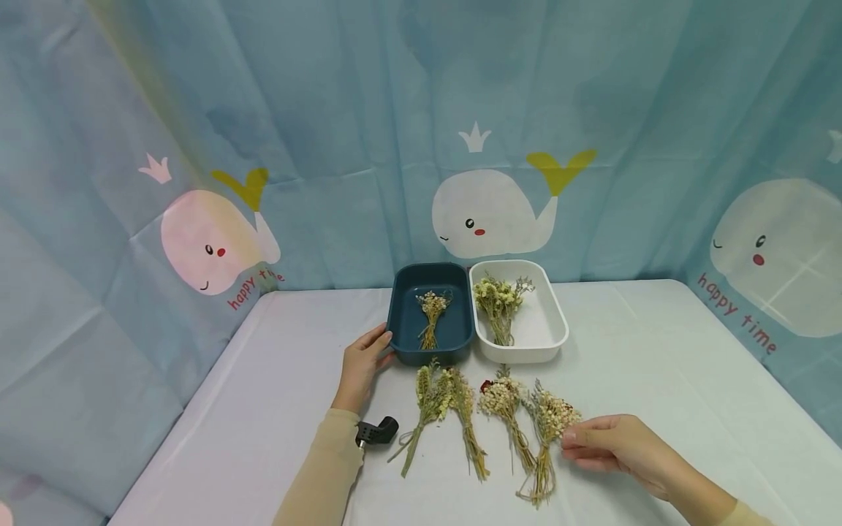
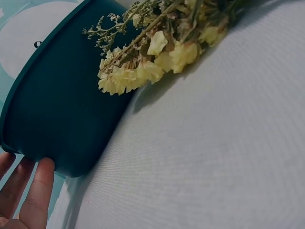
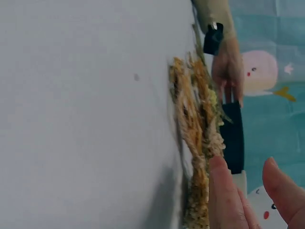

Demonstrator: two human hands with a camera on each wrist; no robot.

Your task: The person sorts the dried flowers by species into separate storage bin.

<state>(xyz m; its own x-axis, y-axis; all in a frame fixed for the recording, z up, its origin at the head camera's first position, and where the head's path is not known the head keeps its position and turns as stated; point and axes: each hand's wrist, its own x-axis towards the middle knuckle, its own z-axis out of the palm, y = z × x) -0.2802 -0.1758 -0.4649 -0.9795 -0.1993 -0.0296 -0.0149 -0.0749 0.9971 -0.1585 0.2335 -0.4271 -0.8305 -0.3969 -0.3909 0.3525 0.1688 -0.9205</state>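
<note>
My left hand rests against the front left corner of a dark blue tray, fingers fairly straight on its outer wall. Inside that tray lies a small bunch of dried flowers. At the lower right, my right hand has its fingertips right beside the cream flower heads of the rightmost dried bunch. In the right wrist view its thumb stands apart from the fingers. To the left lie a cream bunch with a dark red flower, a thin yellowish bunch and a greenish one.
A white tray holding a yellow-flowered dried bunch stands right of the blue one. The white-covered table meets a blue curtain with whale prints at the back. A black wrist device sits on my left wrist.
</note>
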